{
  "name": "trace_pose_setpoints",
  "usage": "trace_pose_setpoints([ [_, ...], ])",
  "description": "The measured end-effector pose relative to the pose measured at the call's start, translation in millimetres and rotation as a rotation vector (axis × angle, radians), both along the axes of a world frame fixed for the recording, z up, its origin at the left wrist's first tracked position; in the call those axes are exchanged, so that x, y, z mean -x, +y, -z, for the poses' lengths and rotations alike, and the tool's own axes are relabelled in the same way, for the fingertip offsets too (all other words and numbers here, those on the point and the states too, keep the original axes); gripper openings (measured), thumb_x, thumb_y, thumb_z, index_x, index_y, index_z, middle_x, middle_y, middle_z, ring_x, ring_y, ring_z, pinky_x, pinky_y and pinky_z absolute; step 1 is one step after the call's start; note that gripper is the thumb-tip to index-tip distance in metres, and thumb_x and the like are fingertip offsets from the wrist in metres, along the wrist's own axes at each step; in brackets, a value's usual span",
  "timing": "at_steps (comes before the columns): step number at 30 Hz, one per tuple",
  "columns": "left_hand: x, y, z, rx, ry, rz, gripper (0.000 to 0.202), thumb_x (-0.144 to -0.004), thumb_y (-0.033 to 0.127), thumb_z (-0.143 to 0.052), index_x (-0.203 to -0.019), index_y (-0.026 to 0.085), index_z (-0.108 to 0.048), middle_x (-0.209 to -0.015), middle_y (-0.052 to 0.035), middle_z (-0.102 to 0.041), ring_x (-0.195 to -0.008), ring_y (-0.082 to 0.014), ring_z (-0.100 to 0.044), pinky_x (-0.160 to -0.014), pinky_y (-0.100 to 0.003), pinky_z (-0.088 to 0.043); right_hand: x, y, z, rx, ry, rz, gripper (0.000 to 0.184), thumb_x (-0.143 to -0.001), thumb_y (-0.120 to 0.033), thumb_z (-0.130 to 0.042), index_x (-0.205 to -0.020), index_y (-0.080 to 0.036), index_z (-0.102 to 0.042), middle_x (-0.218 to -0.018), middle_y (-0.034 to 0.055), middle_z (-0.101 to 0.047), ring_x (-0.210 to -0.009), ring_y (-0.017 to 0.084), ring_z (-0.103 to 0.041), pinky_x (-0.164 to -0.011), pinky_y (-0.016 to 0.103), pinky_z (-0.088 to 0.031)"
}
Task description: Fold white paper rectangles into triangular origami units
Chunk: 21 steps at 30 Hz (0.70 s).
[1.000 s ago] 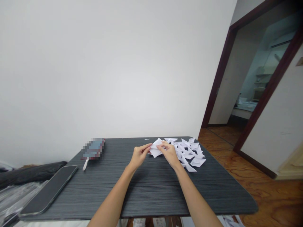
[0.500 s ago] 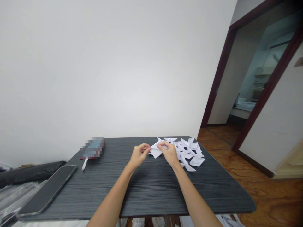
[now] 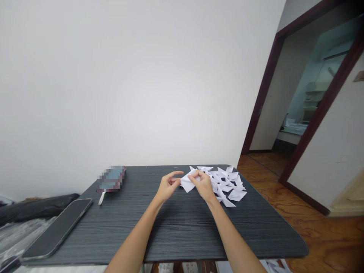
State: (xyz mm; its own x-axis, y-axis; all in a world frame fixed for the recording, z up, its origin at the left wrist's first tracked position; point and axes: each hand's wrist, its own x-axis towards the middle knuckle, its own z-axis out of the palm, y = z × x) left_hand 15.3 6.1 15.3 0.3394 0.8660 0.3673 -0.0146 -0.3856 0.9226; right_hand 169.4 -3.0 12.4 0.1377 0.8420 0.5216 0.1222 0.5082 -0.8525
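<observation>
A white folded paper [image 3: 187, 184] with a pointed lower corner is held above the dark table. My right hand [image 3: 204, 184] pinches it between thumb and fingers from the right. At its left edge is my left hand [image 3: 168, 185], index finger stretched out and thumb apart from it, the tips close to the paper. Whether the left fingertips touch it I cannot tell. Just right of my right hand, and partly behind it, spreads a pile of folded white paper boats [image 3: 227, 182].
The black wood-grained table [image 3: 127, 227] stands against a white wall. A phone-like dark slab [image 3: 58, 229] lies along its left edge. Farther back is a blurred-out item [image 3: 112, 178] with a white handle [image 3: 101, 198]. To the right are a wooden floor [image 3: 335, 235] and a doorway.
My left hand has loosened its pinch on the paper's left corner, and its index finger has straightened. The right hand keeps hold of the paper, which has shifted slightly downward.
</observation>
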Motion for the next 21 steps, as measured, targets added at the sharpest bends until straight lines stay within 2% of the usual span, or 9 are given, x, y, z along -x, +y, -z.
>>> trace_pose_setpoints([
  [4,-1.1,3.4,4.8,0.026,-0.013,-0.001,0.051,-0.07,0.033,-0.055,-0.114,0.008,-0.048,-0.064,-0.0037,-0.065,-0.058,-0.0126,-0.056,-0.062,-0.025,-0.044,1.8,0.0,0.8,-0.009,-0.015,0.003,0.019,-0.064,-0.031,-0.057,-0.057,-0.017,-0.046,-0.061,-0.0016,-0.049,-0.059,0.011,-0.045,-0.057,0.023,-0.037],
  [14,-1.1,0.4,-2.0,0.091,-0.018,0.065,0.057,-0.067,0.029,-0.059,-0.119,0.009,-0.043,-0.051,0.0035,-0.058,-0.048,-0.0066,-0.047,-0.055,-0.019,-0.039,0.4,-0.2,2.3,0.065,-0.002,-0.031,0.02,-0.063,-0.032,-0.059,-0.059,-0.017,-0.047,-0.061,-0.0014,-0.05,-0.056,0.011,-0.045,-0.052,0.023,-0.036],
  [21,-2.1,1.5,0.4,0.095,-0.011,0.054,0.06,-0.067,0.031,-0.059,-0.12,0.01,-0.041,-0.052,0.0036,-0.058,-0.049,-0.0068,-0.046,-0.055,-0.019,-0.038,3.0,0.2,3.3,0.078,0.048,-0.087,0.019,-0.062,-0.029,-0.06,-0.068,-0.018,-0.046,-0.066,-0.0008,-0.052,-0.057,0.011,-0.048,-0.052,0.023,-0.039],
])
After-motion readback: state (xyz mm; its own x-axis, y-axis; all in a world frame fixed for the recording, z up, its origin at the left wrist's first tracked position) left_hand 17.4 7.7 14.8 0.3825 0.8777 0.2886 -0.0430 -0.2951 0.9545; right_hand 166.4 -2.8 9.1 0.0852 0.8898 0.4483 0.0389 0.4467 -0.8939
